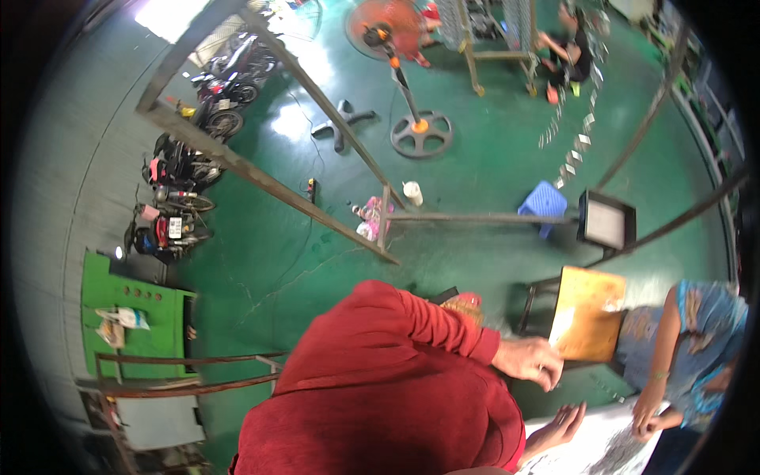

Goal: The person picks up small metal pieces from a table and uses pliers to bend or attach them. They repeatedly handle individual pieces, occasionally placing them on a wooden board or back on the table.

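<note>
My left hand [526, 360], in a red sleeve, reaches right with curled fingers to the lower left corner of an orange-yellow board [587, 313] standing on a dark frame. I cannot tell whether it grips the board. My right hand [564, 423] lies lower, palm up and fingers apart, empty, at the edge of a white sheet with dark markings [602, 451]. Another person in a blue patterned top [701, 321] stands at the right, with both hands [645, 419] down on the same sheet. A pink and yellow thing [467, 303] shows behind my left forearm.
A welded metal frame [261, 178] crosses the green floor. Several motorcycles [178, 198] are parked at the left, near a green cabinet [134, 321]. A pedestal fan [400, 71], a blue plastic stool [543, 202], a dark-framed panel [606, 222] and a seated person [566, 51] lie beyond.
</note>
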Available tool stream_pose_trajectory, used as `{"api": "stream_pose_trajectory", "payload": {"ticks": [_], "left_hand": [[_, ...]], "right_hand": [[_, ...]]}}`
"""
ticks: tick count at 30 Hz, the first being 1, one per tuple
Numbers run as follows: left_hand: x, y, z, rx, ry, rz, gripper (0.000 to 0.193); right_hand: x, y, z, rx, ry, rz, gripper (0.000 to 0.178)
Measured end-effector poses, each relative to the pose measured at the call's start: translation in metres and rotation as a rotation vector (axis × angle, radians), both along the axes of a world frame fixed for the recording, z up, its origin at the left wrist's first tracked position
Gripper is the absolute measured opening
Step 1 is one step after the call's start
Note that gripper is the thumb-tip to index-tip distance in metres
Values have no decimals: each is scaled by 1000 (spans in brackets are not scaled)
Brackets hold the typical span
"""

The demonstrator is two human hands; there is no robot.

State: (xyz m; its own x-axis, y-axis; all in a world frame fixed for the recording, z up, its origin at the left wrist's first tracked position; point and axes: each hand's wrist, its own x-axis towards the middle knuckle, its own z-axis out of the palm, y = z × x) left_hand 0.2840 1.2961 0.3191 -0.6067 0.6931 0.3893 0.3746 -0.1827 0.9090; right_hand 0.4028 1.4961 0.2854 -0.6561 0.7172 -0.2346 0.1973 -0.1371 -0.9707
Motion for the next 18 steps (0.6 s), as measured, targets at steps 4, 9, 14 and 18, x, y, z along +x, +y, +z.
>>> {"api": "stream_pose_trajectory", "payload": {"ticks": [4, 9, 14, 18], "left_hand": [[-9, -6, -8, -19, 32, 96, 11], [0, -7, -34, -27, -234, -174, 13], [-11, -14, -47, -60, -286, -375, 14], [-11, -3, -49, -76, -276, -445, 14]], "right_hand": [[-19, -3, -3, -34, -8, 88, 36], [-13, 21, -11, 340, -269, 60, 26], [47, 9, -78, 344, -594, -3, 25], [66, 16, -133, 435, -682, 323, 19]]}}
